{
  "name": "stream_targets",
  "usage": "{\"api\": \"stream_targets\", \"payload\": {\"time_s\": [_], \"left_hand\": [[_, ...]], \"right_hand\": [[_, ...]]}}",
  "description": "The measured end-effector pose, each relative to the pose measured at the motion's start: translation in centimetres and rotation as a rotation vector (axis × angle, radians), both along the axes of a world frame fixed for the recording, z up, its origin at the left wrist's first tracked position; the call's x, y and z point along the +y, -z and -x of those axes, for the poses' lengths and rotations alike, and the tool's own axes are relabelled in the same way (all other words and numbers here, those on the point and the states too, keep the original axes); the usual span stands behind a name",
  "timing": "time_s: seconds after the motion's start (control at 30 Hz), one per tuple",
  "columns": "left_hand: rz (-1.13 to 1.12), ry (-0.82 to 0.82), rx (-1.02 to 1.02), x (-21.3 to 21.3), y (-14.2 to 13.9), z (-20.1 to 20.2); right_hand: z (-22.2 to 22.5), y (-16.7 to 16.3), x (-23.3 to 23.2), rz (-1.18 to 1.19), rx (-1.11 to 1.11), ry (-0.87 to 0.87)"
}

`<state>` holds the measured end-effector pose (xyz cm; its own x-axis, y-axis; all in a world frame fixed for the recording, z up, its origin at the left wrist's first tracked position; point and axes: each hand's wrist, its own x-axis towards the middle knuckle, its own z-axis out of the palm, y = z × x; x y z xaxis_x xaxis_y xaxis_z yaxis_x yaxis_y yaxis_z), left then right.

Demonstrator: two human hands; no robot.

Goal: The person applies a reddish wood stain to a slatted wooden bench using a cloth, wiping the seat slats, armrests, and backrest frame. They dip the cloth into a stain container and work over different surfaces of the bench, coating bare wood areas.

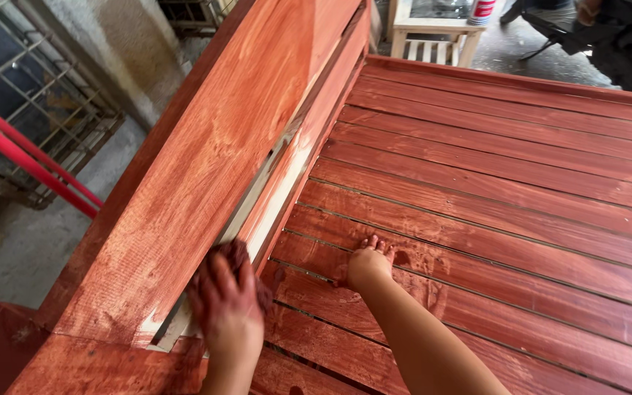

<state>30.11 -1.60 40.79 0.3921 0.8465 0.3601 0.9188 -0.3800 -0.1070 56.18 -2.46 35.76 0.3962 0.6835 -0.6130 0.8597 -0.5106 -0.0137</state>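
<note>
Stained rag (237, 257) in left hand (227, 307), against rail's pale strip (276, 192)

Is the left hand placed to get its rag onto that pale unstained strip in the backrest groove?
Probably yes: the left hand and its rag sit at the pale strip's lower end, nothing between.

Two hands (228, 307), one rag (239, 256), one bench (491, 190).

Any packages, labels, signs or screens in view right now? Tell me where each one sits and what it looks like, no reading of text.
Can or bottle: top edge, standing on a pale unpainted wooden stand beyond the red-stained slatted frame; cylindrical, white with a red label band; only its lower part shows.
No other packages, signs or screens visible.
</note>
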Motion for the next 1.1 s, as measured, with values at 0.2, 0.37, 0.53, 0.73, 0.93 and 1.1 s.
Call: {"api": "stream_targets", "payload": {"time_s": [0.2,0.37,0.53,0.73,0.93,1.1], "left_hand": [[-0.201,0.124,-0.071,7.0,0.8,-8.7],[-0.127,0.128,-0.090,14.4,0.9,-17.8],[0.030,0.075,-0.335,20.5,0.7,-24.9],[-0.030,0.087,-0.019,23.3,-0.5,-28.2],[-0.302,0.101,-0.065,18.9,0.4,-22.6],[-0.228,0.111,-0.026,11.5,0.8,-13.8]], "right_hand": [[0.0,0.4,0.2,0.065,-0.021,-0.044],[-0.2,0.4,0.1,0.089,-0.033,-0.085],[-0.1,0.5,-0.4,0.056,-0.038,-0.100],[-0.4,2.8,-1.0,0.035,-0.125,-0.153],[-1.6,6.2,-1.0,-0.134,-0.159,-0.100],[-1.2,4.8,-1.9,-0.183,-0.173,-0.057]]}}
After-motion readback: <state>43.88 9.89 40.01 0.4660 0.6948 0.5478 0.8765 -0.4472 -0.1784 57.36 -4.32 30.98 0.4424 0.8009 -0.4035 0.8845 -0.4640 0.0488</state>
